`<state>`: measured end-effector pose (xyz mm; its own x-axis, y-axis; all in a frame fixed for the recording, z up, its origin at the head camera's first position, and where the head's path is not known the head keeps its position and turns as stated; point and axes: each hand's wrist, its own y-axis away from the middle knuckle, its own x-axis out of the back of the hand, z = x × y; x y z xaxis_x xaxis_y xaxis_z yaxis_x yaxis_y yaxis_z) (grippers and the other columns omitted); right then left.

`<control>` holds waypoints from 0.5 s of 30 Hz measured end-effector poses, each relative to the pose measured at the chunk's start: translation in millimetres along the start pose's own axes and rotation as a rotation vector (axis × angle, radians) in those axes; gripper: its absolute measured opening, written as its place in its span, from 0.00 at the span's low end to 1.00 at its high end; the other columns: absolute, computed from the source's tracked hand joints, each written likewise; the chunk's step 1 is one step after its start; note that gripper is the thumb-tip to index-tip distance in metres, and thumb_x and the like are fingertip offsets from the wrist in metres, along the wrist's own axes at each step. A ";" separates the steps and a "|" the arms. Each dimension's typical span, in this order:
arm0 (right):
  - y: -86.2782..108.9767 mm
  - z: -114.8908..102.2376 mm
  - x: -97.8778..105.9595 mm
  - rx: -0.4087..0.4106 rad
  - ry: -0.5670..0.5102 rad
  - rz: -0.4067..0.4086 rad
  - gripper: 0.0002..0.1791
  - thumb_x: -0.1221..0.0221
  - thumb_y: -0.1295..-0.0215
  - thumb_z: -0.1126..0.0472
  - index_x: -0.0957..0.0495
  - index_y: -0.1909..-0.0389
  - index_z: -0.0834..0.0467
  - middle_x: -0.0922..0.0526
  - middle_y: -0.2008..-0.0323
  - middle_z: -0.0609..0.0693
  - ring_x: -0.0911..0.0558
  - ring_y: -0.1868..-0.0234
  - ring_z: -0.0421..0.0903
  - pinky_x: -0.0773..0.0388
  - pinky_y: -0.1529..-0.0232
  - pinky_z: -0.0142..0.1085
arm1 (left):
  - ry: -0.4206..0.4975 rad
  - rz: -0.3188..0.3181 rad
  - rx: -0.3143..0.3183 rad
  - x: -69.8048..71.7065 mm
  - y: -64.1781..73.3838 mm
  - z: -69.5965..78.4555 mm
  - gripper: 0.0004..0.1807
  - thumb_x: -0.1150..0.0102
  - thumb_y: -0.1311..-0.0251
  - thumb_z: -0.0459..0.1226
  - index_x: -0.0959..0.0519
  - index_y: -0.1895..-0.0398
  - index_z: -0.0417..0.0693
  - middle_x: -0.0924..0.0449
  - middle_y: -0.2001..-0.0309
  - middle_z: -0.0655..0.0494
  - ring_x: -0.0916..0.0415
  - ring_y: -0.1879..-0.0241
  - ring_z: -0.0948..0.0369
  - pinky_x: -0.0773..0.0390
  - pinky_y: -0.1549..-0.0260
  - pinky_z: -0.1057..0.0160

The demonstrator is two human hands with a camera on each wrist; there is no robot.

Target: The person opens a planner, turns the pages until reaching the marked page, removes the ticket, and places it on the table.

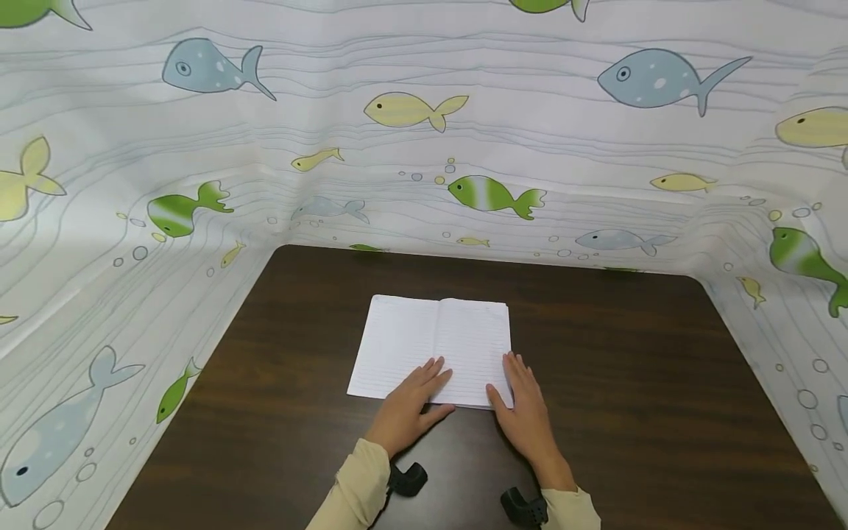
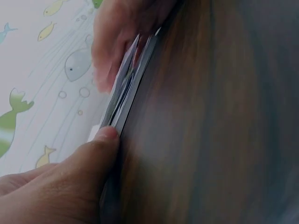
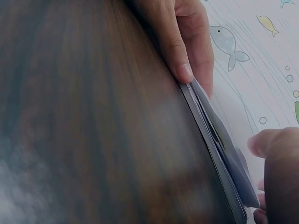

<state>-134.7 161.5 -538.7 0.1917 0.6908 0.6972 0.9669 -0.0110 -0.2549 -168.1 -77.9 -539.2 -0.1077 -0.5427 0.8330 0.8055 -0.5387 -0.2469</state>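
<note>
An open notebook [image 1: 404, 331] with white lined pages lies flat on the dark table. My left hand [image 1: 412, 408] rests with its fingers stretched over the lower middle of the pages. Its thumb lies at the near edge, touching the page stack [image 2: 124, 95] in the left wrist view. At the lower right corner is my right hand [image 1: 526, 412], fingers extended along the right edge and thumb over the page. The right wrist view shows the near edge of the pages [image 3: 219, 144] slightly parted between the two hands. Fingertips beneath the right hand are partly hidden.
Dark brown wooden table top [image 1: 629, 397] surrounds the notebook. A white fish-print sheet [image 1: 570, 154] stands along the back and both sides. Black straps with camera mounts [image 1: 407, 480] sit on both wrists, by the beige sleeves [image 1: 354, 486].
</note>
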 end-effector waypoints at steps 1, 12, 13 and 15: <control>0.5 0.5 0.1 0.011 0.021 0.002 0.37 0.38 0.26 0.54 0.35 0.26 0.70 0.37 0.24 0.66 0.41 0.22 0.65 0.48 0.24 0.63 | 0.002 0.007 0.000 -1.3 0.4 1.3 0.35 0.34 0.33 0.53 0.27 0.26 0.49 0.35 0.23 0.51 0.39 0.23 0.56 0.38 0.25 0.53; 3.4 0.9 0.2 -0.021 0.145 -0.008 0.40 0.39 0.27 0.48 0.35 0.28 0.75 0.37 0.26 0.72 0.42 0.22 0.68 0.52 0.23 0.64 | 0.037 0.031 -0.003 -4.6 3.0 5.0 0.35 0.32 0.34 0.51 0.26 0.28 0.46 0.33 0.24 0.49 0.38 0.24 0.54 0.38 0.25 0.53; 3.1 0.8 0.6 -0.023 0.152 -0.011 0.41 0.39 0.27 0.49 0.36 0.28 0.76 0.38 0.26 0.72 0.42 0.22 0.68 0.52 0.23 0.63 | 0.039 0.031 0.000 -4.2 2.4 4.7 0.36 0.32 0.34 0.51 0.26 0.28 0.45 0.33 0.24 0.49 0.37 0.24 0.53 0.37 0.25 0.53; 1.9 0.9 1.2 -0.023 0.162 -0.015 0.41 0.40 0.26 0.49 0.38 0.28 0.77 0.39 0.25 0.72 0.43 0.22 0.67 0.52 0.22 0.63 | 0.051 0.032 0.013 -3.2 1.2 4.1 0.38 0.31 0.34 0.52 0.28 0.27 0.45 0.34 0.24 0.49 0.36 0.25 0.52 0.34 0.27 0.51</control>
<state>-132.7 163.0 -538.9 0.2005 0.5655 0.8000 0.9730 -0.0199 -0.2298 -164.4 -74.1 -540.2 -0.1115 -0.5920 0.7982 0.8165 -0.5124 -0.2659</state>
